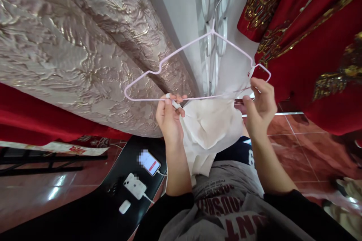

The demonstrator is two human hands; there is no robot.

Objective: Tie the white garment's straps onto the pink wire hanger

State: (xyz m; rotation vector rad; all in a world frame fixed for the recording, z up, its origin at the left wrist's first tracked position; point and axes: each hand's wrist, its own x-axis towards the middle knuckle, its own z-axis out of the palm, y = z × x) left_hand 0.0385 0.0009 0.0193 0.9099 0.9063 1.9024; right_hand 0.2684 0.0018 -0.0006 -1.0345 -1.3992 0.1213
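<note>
A pale pink clothes hanger [186, 46] with a metal hook is held up in front of me, its hook toward the wall. My left hand [171, 120] is closed around the bottom bar, left of its middle, with a bit of white strap at the fingers. At the right end of the bar, my right hand [261, 107] has its thumb and fingers curled about the bar. A thin white loop hangs over the hanger's right shoulder near those fingertips. Below the bar, a white cloth garment [210, 124] drapes down over my lap, partly hidden by my left forearm.
Cream-and-gold embossed fabric [93, 52] hangs at left, and red gowns with gold embroidery [319, 45] at right. A white rack [210, 56] stands against the wall. On a black bench [96, 207] lie a lit phone [151, 163], a white phone [135, 186] and a small white case [125, 207].
</note>
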